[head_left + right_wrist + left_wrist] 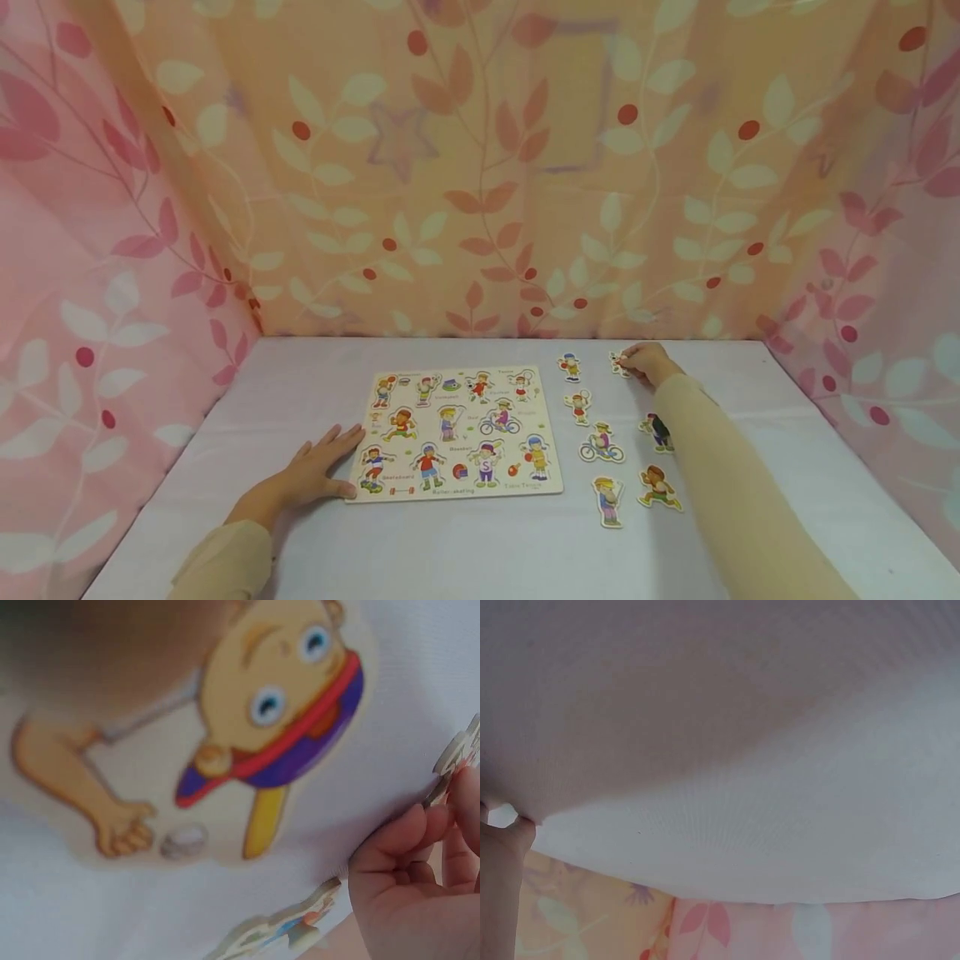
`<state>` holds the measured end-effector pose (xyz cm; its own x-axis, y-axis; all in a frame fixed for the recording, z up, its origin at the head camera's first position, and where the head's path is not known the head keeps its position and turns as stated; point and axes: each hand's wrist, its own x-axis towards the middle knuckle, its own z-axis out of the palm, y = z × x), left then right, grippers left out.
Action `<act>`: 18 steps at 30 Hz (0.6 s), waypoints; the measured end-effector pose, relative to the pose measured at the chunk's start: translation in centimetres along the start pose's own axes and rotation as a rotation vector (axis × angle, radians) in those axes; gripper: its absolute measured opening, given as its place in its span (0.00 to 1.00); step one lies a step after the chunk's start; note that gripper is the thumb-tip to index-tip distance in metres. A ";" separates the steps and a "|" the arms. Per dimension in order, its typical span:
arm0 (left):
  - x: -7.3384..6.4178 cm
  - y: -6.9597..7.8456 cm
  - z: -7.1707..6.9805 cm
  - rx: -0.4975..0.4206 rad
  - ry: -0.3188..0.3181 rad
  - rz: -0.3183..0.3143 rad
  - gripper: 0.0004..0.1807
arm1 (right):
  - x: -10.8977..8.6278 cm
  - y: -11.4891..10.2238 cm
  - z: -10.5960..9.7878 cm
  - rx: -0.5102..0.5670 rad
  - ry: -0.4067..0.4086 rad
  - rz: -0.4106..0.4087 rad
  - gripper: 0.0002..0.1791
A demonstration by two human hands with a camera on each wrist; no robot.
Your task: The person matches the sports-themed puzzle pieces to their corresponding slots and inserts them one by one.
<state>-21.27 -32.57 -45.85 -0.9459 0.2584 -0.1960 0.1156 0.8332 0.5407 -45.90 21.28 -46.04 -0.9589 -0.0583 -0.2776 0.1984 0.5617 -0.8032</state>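
Toward the table's far right, the right hand (pixel 649 362) pinched one figure puzzle piece (pixel 617 363); I counted six more pieces (pixel 602 443) lying nearby. One puzzle board (pixel 468 437), showing eleven figures, sat to their left, a strip of white tabletop (pixel 566 533) running between its right edge and the pieces. The left hand (pixel 318 465) rested, fingers spread, at its left edge. Fingers hid much of the pinched piece; the right sleeve (pixel 738 479) partly covered another.

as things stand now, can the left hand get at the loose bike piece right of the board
Probably not without reaching across: the left hand rests at the left edge of the board, which lies between it and the loose bike piece.
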 end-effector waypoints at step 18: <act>0.0 -0.4 0.0 0.006 0.003 0.039 0.55 | -4.1 -2.5 -0.9 0.093 -0.011 -0.026 0.03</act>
<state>-21.34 -32.92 -46.12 -0.9416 0.2893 -0.1722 0.1542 0.8253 0.5432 -42.68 20.89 -42.39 -0.9618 -0.0811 -0.2616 0.1922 0.4805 -0.8557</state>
